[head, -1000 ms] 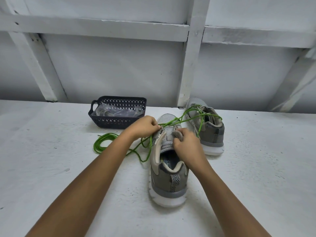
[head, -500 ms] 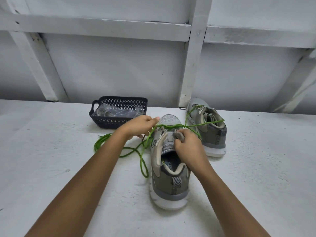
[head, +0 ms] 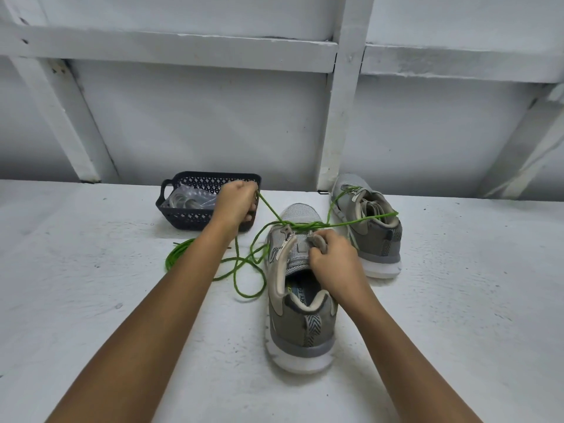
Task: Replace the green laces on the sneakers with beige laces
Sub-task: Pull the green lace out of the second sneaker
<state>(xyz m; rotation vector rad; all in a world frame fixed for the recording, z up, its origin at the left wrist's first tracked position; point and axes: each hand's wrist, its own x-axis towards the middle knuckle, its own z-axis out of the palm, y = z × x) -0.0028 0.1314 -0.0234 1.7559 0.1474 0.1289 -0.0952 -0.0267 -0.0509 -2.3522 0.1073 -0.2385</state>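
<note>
Unlacing near grey mesh sneaker (head: 300,300) | left hand (head: 236,206) grips thin green cord lace (head: 268,212), taut far-left | right hand (head: 332,257) pinches its upper | advice: pull steadily, keep sneaker pinned.

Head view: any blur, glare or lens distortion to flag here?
Head view: soft, even light, no glare, faint shadow beside the near sneaker; head view: wide-angle lens splays the white wall beams toward the edges; head view: green lace, left hand and right hand look sharp.

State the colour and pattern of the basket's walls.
Dark navy-black, pierced with a diamond lattice; the basket shows best in the head view.
</note>
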